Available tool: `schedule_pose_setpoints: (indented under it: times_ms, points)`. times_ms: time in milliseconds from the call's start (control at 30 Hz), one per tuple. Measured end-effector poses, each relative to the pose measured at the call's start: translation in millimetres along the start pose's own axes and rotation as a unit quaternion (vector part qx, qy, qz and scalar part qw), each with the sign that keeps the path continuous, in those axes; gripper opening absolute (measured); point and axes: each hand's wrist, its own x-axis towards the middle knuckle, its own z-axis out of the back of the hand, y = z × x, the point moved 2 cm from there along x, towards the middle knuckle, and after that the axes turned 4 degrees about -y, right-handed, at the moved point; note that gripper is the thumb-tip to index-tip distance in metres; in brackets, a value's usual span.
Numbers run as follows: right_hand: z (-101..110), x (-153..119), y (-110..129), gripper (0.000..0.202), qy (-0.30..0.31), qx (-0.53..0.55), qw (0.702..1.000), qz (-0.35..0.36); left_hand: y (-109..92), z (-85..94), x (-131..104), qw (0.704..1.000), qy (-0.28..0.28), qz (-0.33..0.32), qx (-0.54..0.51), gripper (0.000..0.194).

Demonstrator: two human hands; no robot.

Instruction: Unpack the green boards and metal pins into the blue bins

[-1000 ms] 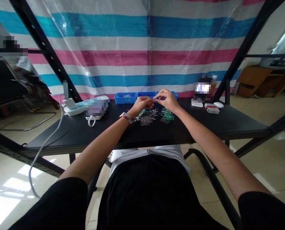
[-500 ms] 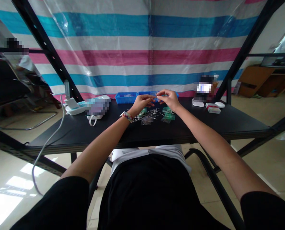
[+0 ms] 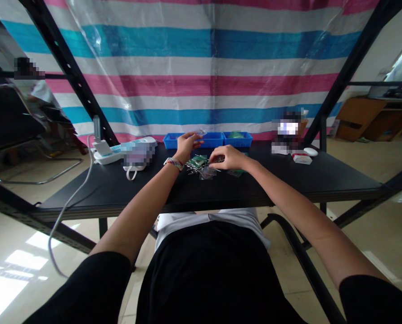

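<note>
My left hand (image 3: 188, 145) is closed in a pinch on a small clear plastic bag (image 3: 201, 132), held over the front of the blue trays. My right hand (image 3: 230, 158) is lower, its curled fingertips together at the right side of a pile of thin metal pins (image 3: 194, 169). What those fingertips hold, if anything, is too small to make out. Green packets (image 3: 200, 160) lie on the pile, and a clear packet (image 3: 207, 173) sits at its front. More packets (image 3: 237, 172) are partly hidden under my right hand.
Along the back of the black table (image 3: 146, 189) stand a blue tray (image 3: 214, 140) and a smaller blue tray (image 3: 237, 141) with green packets. A power strip (image 3: 109, 155) and a pouch (image 3: 138, 155) are at left. At right are a small box (image 3: 302, 158) and a white mouse-like object (image 3: 310, 152).
My hands have moved apart. The left went left and up with the clear bag; the right came down and left to the metal pins. The view has tilted slightly.
</note>
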Motion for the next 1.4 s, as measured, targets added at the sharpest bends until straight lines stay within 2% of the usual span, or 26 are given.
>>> schedule_pose_setpoints:
  times_ms: [100, 233, 467, 633, 767, 900, 1000, 1067, 1133, 1233, 1400]
  points:
    - [-10, 0, 17, 0.019, 0.047, -0.042, 0.997, 0.048, -1, 13.0, 12, 0.997, -0.066, -0.006, -0.028, 0.025]
    - [-18, 2, 23, 0.019, 0.069, -0.042, 0.995, 0.056, 0, 28.1, 25, 0.992, -0.116, 0.001, -0.047, 0.026]
    - [-15, 1, 18, 0.027, 0.075, -0.037, 0.996, 0.043, 2, 38.2, 35, 0.993, -0.101, -0.004, -0.061, 0.034]
    - [-13, 1, 17, 0.015, 0.062, -0.027, 0.997, 0.032, 2, 36.0, 32, 0.998, -0.047, 0.011, -0.035, 0.040]
    - [-9, 4, 15, 0.013, -0.009, -0.020, 1.000, 0.002, -2, 29.9, 25, 1.000, 0.000, 0.005, -0.001, 0.039]
    - [0, 9, 2, 0.005, -0.130, 0.029, 0.987, -0.087, -5, 16.3, 17, 0.998, 0.056, -0.009, 0.031, 0.028]
    - [4, 11, -16, 0.008, -0.202, 0.112, 0.960, -0.160, -6, 1.4, 8, 0.990, 0.129, -0.017, 0.054, 0.037]
    - [6, 11, -27, 0.014, -0.247, 0.173, 0.932, -0.204, -6, -8.2, -1, 0.981, 0.184, -0.024, 0.060, 0.046]
    - [7, 10, -35, 0.021, -0.285, 0.226, 0.902, -0.231, -6, -15.2, -11, 0.972, 0.220, -0.030, 0.071, 0.046]
    - [7, 10, -42, 0.028, -0.322, 0.277, 0.871, -0.246, -5, -20.4, -23, 0.963, 0.253, -0.047, 0.085, 0.035]
    - [5, 10, -43, 0.031, -0.351, 0.317, 0.840, -0.265, 0, -21.7, -26, 0.959, 0.264, -0.064, 0.077, 0.034]
